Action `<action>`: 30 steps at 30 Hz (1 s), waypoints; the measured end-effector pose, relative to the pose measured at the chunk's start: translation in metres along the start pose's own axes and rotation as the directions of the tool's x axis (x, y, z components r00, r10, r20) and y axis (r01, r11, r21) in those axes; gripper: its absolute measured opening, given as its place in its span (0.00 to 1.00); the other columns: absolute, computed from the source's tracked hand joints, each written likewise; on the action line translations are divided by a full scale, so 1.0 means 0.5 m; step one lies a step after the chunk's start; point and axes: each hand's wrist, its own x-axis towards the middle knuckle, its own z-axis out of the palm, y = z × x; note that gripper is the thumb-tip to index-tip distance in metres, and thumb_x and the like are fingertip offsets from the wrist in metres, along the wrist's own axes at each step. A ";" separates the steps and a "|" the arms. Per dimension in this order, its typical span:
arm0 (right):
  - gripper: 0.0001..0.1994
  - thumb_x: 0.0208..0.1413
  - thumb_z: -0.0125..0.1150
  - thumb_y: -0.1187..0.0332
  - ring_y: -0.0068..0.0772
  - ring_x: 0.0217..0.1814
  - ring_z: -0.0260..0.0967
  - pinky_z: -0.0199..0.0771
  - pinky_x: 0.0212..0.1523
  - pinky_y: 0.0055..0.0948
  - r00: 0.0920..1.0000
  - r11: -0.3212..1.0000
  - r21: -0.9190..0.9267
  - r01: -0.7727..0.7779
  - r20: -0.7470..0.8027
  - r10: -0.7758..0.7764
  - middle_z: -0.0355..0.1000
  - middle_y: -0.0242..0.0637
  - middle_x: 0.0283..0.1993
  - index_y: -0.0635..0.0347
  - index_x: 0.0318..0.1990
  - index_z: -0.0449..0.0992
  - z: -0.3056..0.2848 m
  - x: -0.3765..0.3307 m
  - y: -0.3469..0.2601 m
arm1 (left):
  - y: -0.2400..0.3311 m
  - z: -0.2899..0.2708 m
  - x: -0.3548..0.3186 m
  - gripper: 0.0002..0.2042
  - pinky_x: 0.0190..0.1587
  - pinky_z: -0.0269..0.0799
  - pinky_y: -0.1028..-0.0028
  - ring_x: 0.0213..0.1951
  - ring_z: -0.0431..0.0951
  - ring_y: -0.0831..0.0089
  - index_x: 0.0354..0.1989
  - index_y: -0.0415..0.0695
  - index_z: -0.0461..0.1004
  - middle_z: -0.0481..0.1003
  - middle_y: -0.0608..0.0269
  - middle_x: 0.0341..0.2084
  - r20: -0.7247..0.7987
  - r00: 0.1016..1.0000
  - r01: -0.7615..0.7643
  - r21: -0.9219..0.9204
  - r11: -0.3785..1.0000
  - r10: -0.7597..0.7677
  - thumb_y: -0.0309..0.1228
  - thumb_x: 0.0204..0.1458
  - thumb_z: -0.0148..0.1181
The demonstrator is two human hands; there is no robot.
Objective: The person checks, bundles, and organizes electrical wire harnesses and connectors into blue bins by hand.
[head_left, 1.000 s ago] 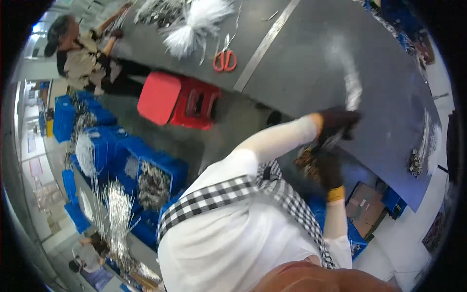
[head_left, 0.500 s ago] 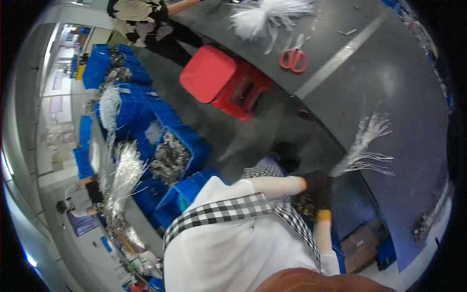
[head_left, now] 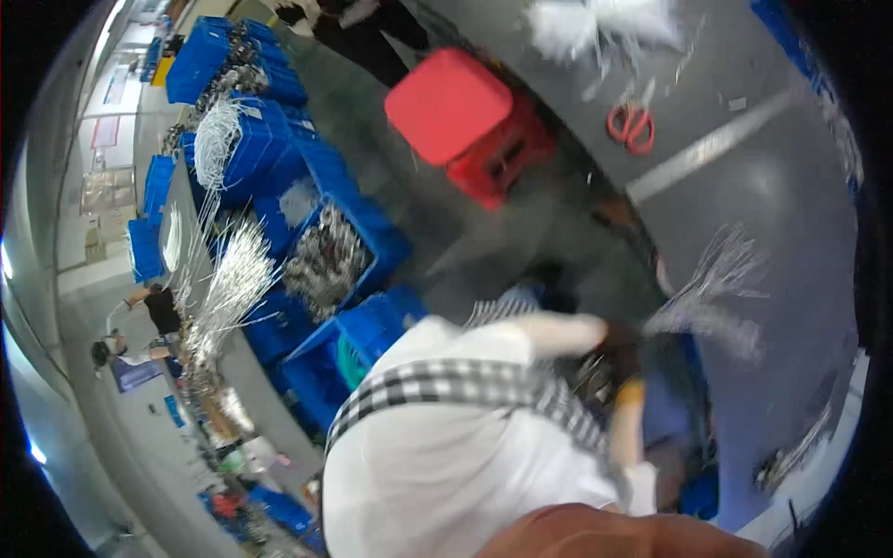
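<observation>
Gloved Hands at Table Edge, Wire Bundle Held Over Grey Top

Nearest the camera: the person's white top with a black-and-white checked band, seen from above. Both arms reach forward from it. The left hand (head_left: 621, 346), in a dark glove below a white sleeve, sits at the near edge of the table (head_left: 791, 214) and is closed around the base of a bundle of thin silvery wires (head_left: 712, 298). The bundle fans out to the right over the grey table top, blurred by motion. The right hand (head_left: 625, 379), also dark-gloved with an orange cuff, lies just below the left one; whether it is spread or closed cannot be told from the blur.

Further out on the table: red-handled scissors (head_left: 632, 125) beside a pale stripe, and a white wire heap (head_left: 605, 23) at the far edge.

On the grey floor, left of the table: a red stool (head_left: 470, 121), then blue crates (head_left: 339, 251) filled with metal parts and white wire bunches. Another person stands at the far end; two more are at the far left.
</observation>
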 end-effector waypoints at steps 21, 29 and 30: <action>0.17 0.66 0.48 0.67 0.38 0.62 0.72 0.64 0.67 0.45 0.918 0.528 0.768 -0.362 0.393 0.057 0.76 0.42 0.59 0.62 0.55 0.78 -0.256 0.025 -0.168 | -0.030 -0.515 -0.055 0.18 0.46 0.75 0.63 0.40 0.81 0.61 0.55 0.47 0.75 0.80 0.50 0.41 0.757 -0.185 -0.908 -0.376 0.186 0.626 0.42 0.68 0.43; 0.17 0.70 0.49 0.65 0.35 0.65 0.65 0.63 0.69 0.32 0.841 0.363 0.759 -0.541 0.478 0.254 0.70 0.43 0.62 0.60 0.60 0.73 -0.198 -0.018 -0.040 | 0.209 -0.494 -0.100 0.23 0.49 0.75 0.57 0.42 0.82 0.47 0.51 0.40 0.75 0.80 0.42 0.40 0.838 -0.053 -0.831 -0.339 0.442 0.543 0.50 0.62 0.54; 0.20 0.65 0.51 0.68 0.41 0.67 0.65 0.63 0.69 0.36 0.802 0.462 0.665 -0.586 0.559 0.212 0.68 0.47 0.65 0.60 0.64 0.70 -0.184 -0.012 -0.087 | 0.159 -0.461 -0.064 0.20 0.49 0.75 0.56 0.45 0.81 0.45 0.50 0.40 0.75 0.80 0.40 0.41 0.920 -0.025 -0.847 -0.227 0.481 0.390 0.46 0.62 0.54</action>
